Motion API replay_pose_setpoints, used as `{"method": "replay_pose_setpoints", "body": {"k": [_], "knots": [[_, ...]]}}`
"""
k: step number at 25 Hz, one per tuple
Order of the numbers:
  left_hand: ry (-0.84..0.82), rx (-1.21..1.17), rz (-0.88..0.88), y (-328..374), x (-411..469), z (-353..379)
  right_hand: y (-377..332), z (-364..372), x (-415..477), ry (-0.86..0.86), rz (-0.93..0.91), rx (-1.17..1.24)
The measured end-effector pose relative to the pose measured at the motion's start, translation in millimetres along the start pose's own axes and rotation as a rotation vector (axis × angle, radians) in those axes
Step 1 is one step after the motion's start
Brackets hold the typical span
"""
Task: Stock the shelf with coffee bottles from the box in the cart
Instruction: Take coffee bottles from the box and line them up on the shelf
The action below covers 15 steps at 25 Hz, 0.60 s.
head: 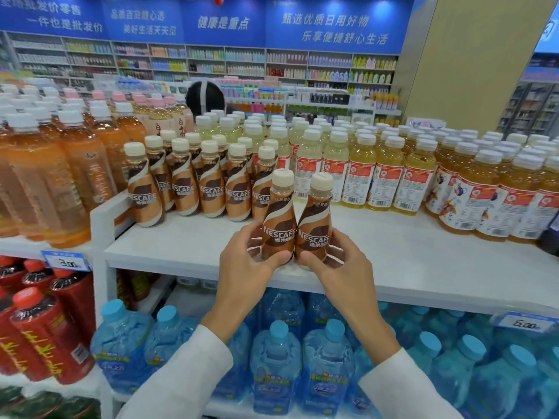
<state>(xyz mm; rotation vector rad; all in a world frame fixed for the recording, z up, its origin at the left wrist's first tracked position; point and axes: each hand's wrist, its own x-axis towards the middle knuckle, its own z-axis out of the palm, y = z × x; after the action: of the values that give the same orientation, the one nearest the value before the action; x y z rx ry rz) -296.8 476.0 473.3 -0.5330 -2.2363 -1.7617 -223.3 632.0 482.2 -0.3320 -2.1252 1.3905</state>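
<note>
at the front edge of the white shelf point(393, 252), two coffee bottles stand side by side, one in each of the person's hands. the left grip point(246, 261) is clamped on the left coffee bottle point(279, 219), thumb across the front of its lower body and fingers curled round behind. the right grip point(338, 261) is clamped the same way on the right coffee bottle point(316, 222). the two bottles touch near their bases and lean slightly apart at their cream caps, labels facing the camera. thumbs hide the bases, so i cannot tell whether they rest on the shelf or sit just above it.

behind and to the left of them, a row of matching coffee bottles point(184, 182) already stands upright on the same shelf, well apart from the held pair. to the right of that row are yellow drink bottles point(384, 173) with white caps, and on the neighbouring shelf at far left orange tea bottles point(45, 182).

on the level below, blue-capped water bottles point(276, 364) sit under the hands, with red bottles point(45, 328) to their left. a price tag point(526, 323) hangs on the shelf edge at right. white sleeves point(187, 373) cover both forearms.
</note>
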Motion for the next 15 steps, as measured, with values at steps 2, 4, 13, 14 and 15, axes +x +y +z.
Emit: {"method": "replay_pose_setpoints", "body": {"k": [2,4,13,14,15], "knots": [[0.045,0.021,-0.015,-5,4,-18,-7,20,2,-0.028,-0.005,0.0],[0.099,0.03,-0.045,-11,10,-39,-16,48,6,-0.051,-0.012,-0.015],[0.289,0.194,-0.134,-52,65,-117,-51,174,40,-0.123,-0.116,-0.074],[0.312,0.212,-0.139,-54,68,-118,-52,181,43,-0.125,-0.111,-0.084],[0.331,0.225,-0.142,-56,71,-119,-53,187,45,-0.127,-0.105,-0.091]]}}
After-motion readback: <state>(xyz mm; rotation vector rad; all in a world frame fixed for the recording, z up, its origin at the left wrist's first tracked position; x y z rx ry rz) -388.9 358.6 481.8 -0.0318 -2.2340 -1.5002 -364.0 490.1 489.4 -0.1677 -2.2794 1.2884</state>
